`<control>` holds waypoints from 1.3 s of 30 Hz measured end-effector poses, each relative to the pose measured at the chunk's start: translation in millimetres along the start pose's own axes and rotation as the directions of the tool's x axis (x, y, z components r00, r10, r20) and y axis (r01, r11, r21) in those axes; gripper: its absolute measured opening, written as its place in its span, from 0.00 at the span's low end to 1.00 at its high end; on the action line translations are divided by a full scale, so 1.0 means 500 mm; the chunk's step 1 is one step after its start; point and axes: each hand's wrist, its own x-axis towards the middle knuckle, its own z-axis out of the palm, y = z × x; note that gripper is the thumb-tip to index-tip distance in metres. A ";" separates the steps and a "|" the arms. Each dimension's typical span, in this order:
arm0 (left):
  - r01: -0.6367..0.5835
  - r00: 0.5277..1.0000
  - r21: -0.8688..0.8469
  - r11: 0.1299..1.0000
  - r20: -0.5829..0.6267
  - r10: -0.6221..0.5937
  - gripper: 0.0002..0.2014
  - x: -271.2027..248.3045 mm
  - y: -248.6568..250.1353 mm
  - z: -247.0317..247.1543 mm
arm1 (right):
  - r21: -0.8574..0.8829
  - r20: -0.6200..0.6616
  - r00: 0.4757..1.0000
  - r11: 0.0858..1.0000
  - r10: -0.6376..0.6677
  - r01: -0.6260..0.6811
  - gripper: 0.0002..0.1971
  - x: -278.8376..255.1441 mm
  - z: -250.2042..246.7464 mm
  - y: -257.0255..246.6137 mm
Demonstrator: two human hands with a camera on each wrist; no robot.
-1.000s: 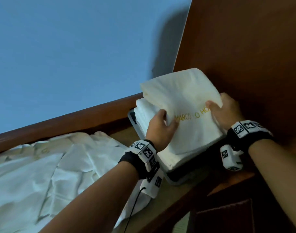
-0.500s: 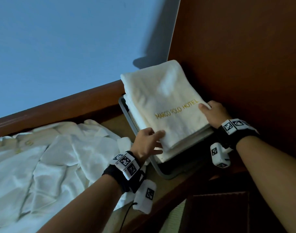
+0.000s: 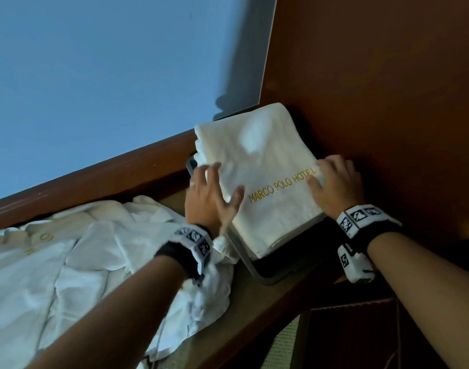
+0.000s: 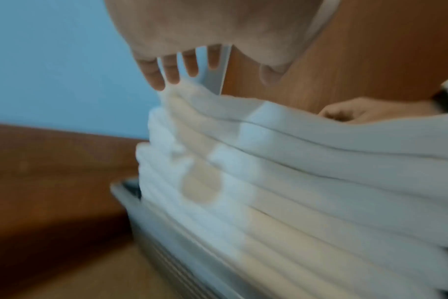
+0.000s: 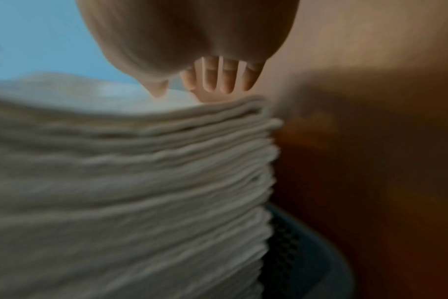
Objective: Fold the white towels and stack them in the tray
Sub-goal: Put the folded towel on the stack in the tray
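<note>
Resting with fingers spread flat on the top folded towel [image 3: 260,166] at frame centre, the left hand [image 3: 209,198] and right hand [image 3: 334,185] flank the stack in the grey tray [image 3: 265,275].

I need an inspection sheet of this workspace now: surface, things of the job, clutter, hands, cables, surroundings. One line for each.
Surface: brown ledge with a wooden rail behind it.
Job's things: top folded towel, lettered MARCO POLO HOTEL, lies on the stack of folded towels in the grey tray; unfolded white towels lie heaped to its left.
Clutter: nothing seen.
Hands: left hand lies with straight fingers on the top towel's left edge; right hand lies flat on its right edge. Neither grips.
Cables: nothing seen.
Surroundings: blue wall behind, wooden panel at the right.
</note>
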 end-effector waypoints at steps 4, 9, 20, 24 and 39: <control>-0.327 0.931 0.383 0.864 0.290 0.224 0.38 0.150 0.001 -0.024 | -0.024 0.091 0.987 0.990 -0.133 0.136 0.32 -0.052 0.025 -0.071; -0.354 0.890 0.539 0.764 0.446 0.097 0.44 0.242 -0.070 -0.004 | -0.110 0.434 0.900 0.994 0.034 0.015 0.46 -0.038 0.054 -0.084; -0.327 0.834 0.485 0.811 0.552 0.005 0.42 0.209 -0.079 -0.043 | -0.207 0.563 0.825 0.975 0.056 0.076 0.48 -0.028 0.047 -0.085; -0.222 0.842 0.390 0.894 0.540 -0.026 0.33 0.138 -0.098 -0.117 | -0.275 0.487 0.868 0.960 0.102 0.041 0.40 -0.064 0.009 -0.115; 0.128 0.875 0.388 0.913 0.389 -0.288 0.15 -0.265 -0.427 -0.609 | 0.107 0.486 0.863 0.990 -0.137 0.096 0.17 -0.343 -0.005 -0.576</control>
